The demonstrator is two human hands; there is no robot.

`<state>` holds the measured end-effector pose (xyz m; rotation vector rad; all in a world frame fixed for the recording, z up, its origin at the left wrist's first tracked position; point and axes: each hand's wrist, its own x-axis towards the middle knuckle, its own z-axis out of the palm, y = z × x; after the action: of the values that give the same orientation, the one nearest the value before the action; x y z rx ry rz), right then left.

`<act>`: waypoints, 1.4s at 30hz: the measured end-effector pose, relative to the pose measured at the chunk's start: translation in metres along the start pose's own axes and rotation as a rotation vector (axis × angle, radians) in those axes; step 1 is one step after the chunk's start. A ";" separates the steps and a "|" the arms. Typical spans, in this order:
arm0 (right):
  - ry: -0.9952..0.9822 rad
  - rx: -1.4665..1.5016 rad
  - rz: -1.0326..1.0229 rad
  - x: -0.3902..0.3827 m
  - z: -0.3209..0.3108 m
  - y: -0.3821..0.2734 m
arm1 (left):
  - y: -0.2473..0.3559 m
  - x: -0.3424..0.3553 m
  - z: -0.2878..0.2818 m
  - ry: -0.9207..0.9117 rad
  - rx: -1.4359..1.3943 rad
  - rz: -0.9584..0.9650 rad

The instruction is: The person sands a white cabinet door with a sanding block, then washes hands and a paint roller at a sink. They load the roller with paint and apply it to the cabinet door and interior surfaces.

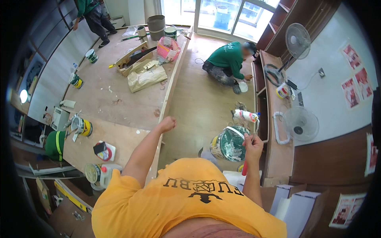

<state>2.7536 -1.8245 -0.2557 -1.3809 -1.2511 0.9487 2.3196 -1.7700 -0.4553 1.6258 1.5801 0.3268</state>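
Observation:
My right hand is wrapped round a paint roller with a red handle. Its white, colour-flecked roller sleeve points away from me. The white carrying handle of a paint bucket runs up to the same hand, and the bucket hangs or stands just left of it. Green and white paint smears cover the bucket's top. My left hand is closed in a fist beside the edge of the wooden platform, with nothing showing in it.
A co-worker in green crouches ahead by the low shelf unit. Another person stands far left. On the platform are paint cans, a paper bag and a wooden toolbox. Two fans stand right.

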 end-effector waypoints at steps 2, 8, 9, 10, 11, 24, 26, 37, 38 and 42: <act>-0.006 -0.012 0.017 0.053 0.020 0.004 | 0.001 0.053 -0.039 0.082 -0.162 -0.061; -0.086 -0.079 0.032 0.243 0.068 0.018 | -0.085 0.129 -0.091 0.093 -0.052 -0.383; -0.128 -0.068 0.050 0.277 0.083 0.014 | -0.141 0.119 -0.083 0.042 0.052 -0.458; -0.067 -0.094 0.093 0.310 0.083 0.017 | -0.094 0.140 -0.089 0.068 -0.118 -0.619; -0.106 -0.115 0.073 0.349 0.098 0.009 | -0.129 0.118 -0.083 0.021 -0.115 -0.701; -0.150 0.051 -0.174 0.754 0.291 -0.022 | -0.278 0.217 -0.100 -0.071 -0.795 -1.277; -0.129 0.096 -0.096 0.803 0.321 -0.021 | -0.287 0.301 -0.170 0.080 -0.747 -1.064; -0.036 0.081 -0.028 1.006 0.459 -0.085 | -0.145 0.697 -0.616 0.577 -0.730 -0.249; -0.059 0.070 -0.038 1.028 0.469 -0.086 | -0.138 0.713 -0.630 0.598 -0.783 -0.235; -0.122 0.033 -0.084 1.122 0.519 -0.087 | -0.141 0.782 -0.628 0.608 -0.730 -0.250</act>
<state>2.4092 -0.6355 -0.1888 -1.2502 -1.3675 1.0028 1.9274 -0.8369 -0.4347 0.7812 1.7685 1.1871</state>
